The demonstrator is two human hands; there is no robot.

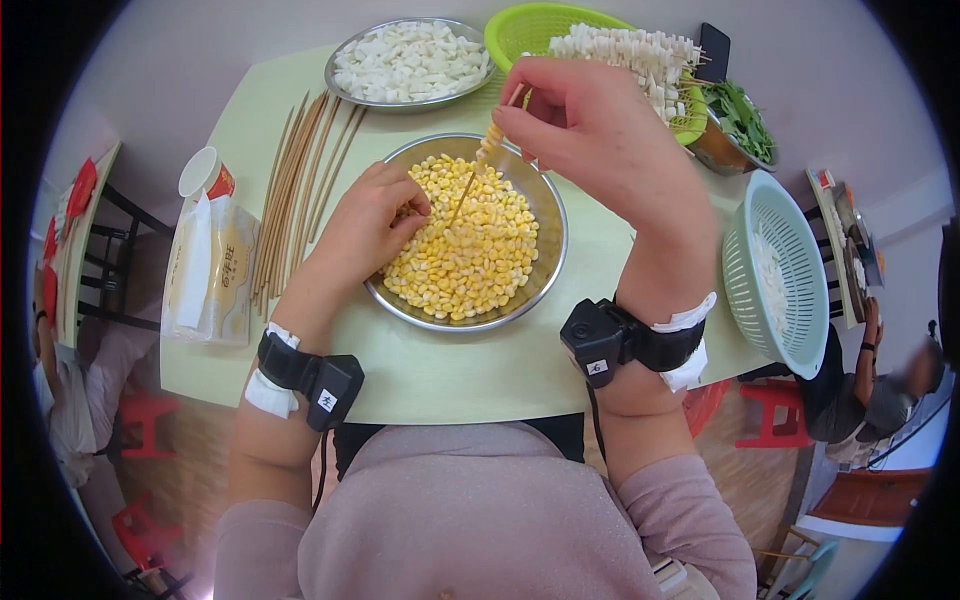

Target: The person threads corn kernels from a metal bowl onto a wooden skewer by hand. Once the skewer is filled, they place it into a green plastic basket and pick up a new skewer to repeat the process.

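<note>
A metal bowl (561,240) full of loose yellow corn kernels (465,265) stands at the middle of the table. Above its far side, my right hand (575,112) is closed around the upper part of a thin wooden skewer (464,194). Several corn kernels (489,145) are threaded on it near my fingers, and its bare lower end slants down toward the corn. My left hand (382,215) is over the bowl's left rim, fingers curled together close to the kernels. Whatever lies between those fingertips is hidden.
Bare wooden skewers (300,190), a tissue pack (212,270) and a paper cup (207,174) lie left. Behind are a dish of white pieces (412,62), a green basket (520,30) with loaded skewers (640,65), and leafy greens (738,120). A pale-green colander (805,270) stands right.
</note>
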